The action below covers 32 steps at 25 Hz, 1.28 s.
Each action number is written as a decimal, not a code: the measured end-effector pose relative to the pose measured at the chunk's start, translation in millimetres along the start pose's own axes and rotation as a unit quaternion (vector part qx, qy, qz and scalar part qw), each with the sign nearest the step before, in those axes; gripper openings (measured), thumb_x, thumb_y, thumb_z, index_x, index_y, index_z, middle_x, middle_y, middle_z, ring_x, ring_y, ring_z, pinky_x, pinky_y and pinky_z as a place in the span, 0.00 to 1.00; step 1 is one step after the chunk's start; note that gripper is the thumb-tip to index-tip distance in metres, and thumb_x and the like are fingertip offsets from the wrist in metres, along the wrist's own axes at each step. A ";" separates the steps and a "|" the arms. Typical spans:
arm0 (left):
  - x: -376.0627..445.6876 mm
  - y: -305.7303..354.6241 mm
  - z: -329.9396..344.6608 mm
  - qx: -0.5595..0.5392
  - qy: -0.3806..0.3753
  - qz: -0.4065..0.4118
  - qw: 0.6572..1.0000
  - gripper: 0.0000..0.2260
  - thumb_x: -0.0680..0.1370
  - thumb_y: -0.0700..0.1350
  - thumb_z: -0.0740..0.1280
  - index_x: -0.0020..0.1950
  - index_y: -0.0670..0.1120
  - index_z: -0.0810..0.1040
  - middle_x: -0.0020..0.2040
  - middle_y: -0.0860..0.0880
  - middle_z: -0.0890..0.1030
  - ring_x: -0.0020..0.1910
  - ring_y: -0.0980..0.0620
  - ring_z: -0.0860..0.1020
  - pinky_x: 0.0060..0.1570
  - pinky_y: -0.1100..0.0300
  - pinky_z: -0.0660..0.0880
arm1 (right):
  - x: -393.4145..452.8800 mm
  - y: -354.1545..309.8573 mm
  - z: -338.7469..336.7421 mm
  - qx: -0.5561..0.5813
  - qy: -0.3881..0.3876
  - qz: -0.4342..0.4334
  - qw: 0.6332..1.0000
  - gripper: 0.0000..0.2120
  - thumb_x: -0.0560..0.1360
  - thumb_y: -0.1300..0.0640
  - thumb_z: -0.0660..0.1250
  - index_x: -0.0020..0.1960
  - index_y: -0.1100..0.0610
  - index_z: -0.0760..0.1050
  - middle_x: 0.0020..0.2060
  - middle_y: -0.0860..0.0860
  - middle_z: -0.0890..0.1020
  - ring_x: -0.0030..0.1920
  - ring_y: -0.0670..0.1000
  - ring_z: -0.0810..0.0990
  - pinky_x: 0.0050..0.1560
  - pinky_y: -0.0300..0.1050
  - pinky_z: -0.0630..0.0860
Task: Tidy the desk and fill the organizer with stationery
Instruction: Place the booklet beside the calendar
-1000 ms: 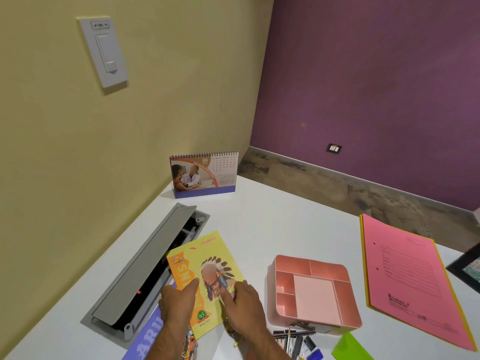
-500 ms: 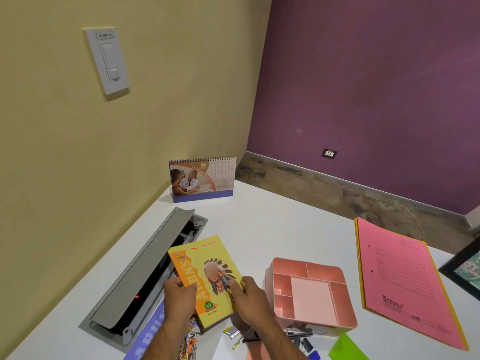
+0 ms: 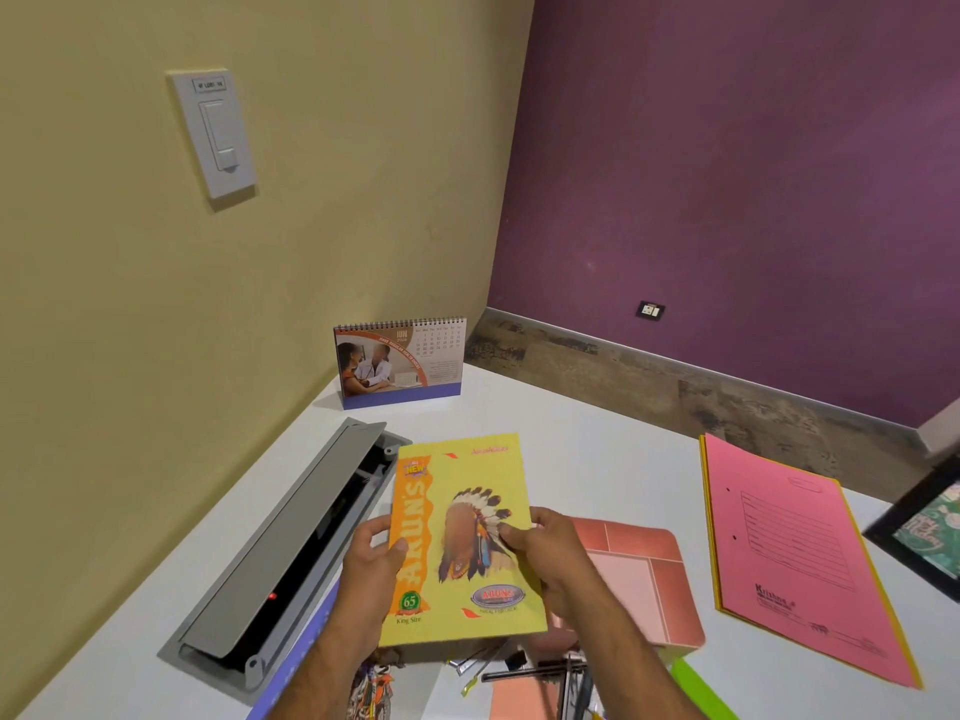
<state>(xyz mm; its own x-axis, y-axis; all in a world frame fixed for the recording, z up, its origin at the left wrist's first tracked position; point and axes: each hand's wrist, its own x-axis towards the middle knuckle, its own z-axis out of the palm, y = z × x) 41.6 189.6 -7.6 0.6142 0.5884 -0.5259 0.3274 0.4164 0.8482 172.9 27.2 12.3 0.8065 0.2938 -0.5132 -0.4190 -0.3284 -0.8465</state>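
Since a second ago the yellow notebook [image 3: 460, 537] has come up off the desk [image 3: 597, 459] and closer to the camera, so it looks a lot bigger and now hangs in the air over the clutter at the near edge. Both hands are clamped on it: the left hand [image 3: 371, 558] grips the orange left edge with the thumb on the cover, and the right hand [image 3: 548, 550] pinches the right edge, thumb lying on the feathered headdress picture. Cover faces up, tilted a bit toward the camera. Just right of the notebook sits the pink organizer [image 3: 641, 579], partly hidden behind the right hand, and the compartments I can see have nothing in them. Under the notebook near the bottom edge there's a jumble of pens and clips [image 3: 519, 667], can't really make out which is which. Left of it all is the grey cable flap [image 3: 291, 537] set into the desk, lid propped open, little red light inside. Far back by the yellow wall stands the desk calendar [image 3: 400, 363]. Over on the right lies a pink file folder [image 3: 789, 553] flat on the desk, and a dark picture frame [image 3: 922, 527] pokes in at the right edge.
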 end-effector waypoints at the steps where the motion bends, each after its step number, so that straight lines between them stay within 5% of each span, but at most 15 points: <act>1: -0.7 0.4 0.0 0.019 -0.018 0.015 1.000 0.07 0.81 0.41 0.64 0.57 0.52 0.73 0.46 0.44 0.86 0.41 0.42 0.85 0.33 0.53 0.81 | -2.1 1.1 -2.6 0.013 0.002 -0.013 1.000 0.11 0.73 0.64 0.71 0.55 0.60 0.77 0.46 0.55 0.86 0.41 0.54 0.86 0.41 0.48 0.82; 5: 13.5 -17.1 -17.4 0.221 0.010 0.074 0.972 0.15 0.78 0.50 0.69 0.62 0.48 0.73 0.53 0.46 0.83 0.46 0.50 0.82 0.44 0.55 0.79 | -3.7 14.8 -12.7 0.043 0.059 -0.076 0.994 0.12 0.75 0.68 0.67 0.52 0.53 0.77 0.51 0.52 0.84 0.53 0.55 0.83 0.51 0.54 0.81; 8: 28.2 -38.9 -47.0 0.486 0.070 0.084 0.867 0.28 0.69 0.61 0.74 0.64 0.51 0.70 0.57 0.49 0.76 0.54 0.50 0.74 0.52 0.52 0.76 | -1.7 21.7 -20.8 0.049 0.087 -0.092 0.991 0.12 0.75 0.67 0.67 0.52 0.51 0.77 0.53 0.50 0.83 0.58 0.53 0.80 0.58 0.58 0.78; 11: 28.0 -51.7 -61.7 0.619 0.066 0.019 0.782 0.41 0.60 0.70 0.74 0.63 0.51 0.63 0.59 0.49 0.70 0.57 0.50 0.71 0.54 0.53 0.76 | -1.8 22.4 -26.2 0.047 0.090 -0.110 0.989 0.12 0.75 0.66 0.68 0.54 0.51 0.77 0.55 0.49 0.83 0.60 0.52 0.79 0.61 0.58 0.77; 18: 28.5 -64.4 -59.5 0.652 0.084 -0.009 0.754 0.54 0.62 0.72 0.71 0.76 0.48 0.50 0.71 0.44 0.64 0.69 0.45 0.66 0.64 0.50 0.71 | 1.3 33.7 -22.2 0.030 0.102 -0.113 0.988 0.16 0.73 0.62 0.71 0.59 0.51 0.76 0.60 0.50 0.80 0.63 0.52 0.77 0.63 0.56 0.75; 24: 25.5 -62.9 -46.6 0.666 0.129 0.024 0.734 0.44 0.68 0.65 0.72 0.75 0.49 0.54 0.67 0.47 0.68 0.64 0.48 0.68 0.61 0.52 0.70 | -1.2 37.5 -23.2 0.049 0.101 -0.122 0.986 0.14 0.74 0.65 0.70 0.54 0.48 0.79 0.53 0.47 0.84 0.59 0.51 0.80 0.61 0.57 0.77; 29: 34.8 -70.5 -51.5 0.602 0.134 -0.056 0.785 0.50 0.68 0.67 0.70 0.77 0.45 0.46 0.74 0.42 0.63 0.71 0.41 0.64 0.67 0.44 0.65 | -1.9 39.8 -28.4 0.045 0.107 -0.124 0.985 0.14 0.74 0.66 0.69 0.53 0.49 0.79 0.53 0.47 0.84 0.59 0.50 0.80 0.62 0.56 0.76; 32: 36.6 -70.1 -52.7 0.600 0.141 -0.051 0.786 0.53 0.66 0.68 0.71 0.77 0.45 0.46 0.72 0.41 0.63 0.70 0.40 0.65 0.66 0.44 0.67 | -1.3 41.7 -29.5 0.044 0.111 -0.123 0.985 0.13 0.74 0.66 0.69 0.54 0.50 0.78 0.52 0.47 0.84 0.57 0.50 0.81 0.60 0.55 0.77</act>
<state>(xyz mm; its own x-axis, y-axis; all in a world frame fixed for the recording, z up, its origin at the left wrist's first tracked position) 3.3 218.5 -89.7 0.4120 0.7949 -0.4454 0.9102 -0.3817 0.1608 166.7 -13.3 -18.1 0.9556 0.1485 -0.2547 -0.2251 -0.1901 -0.9556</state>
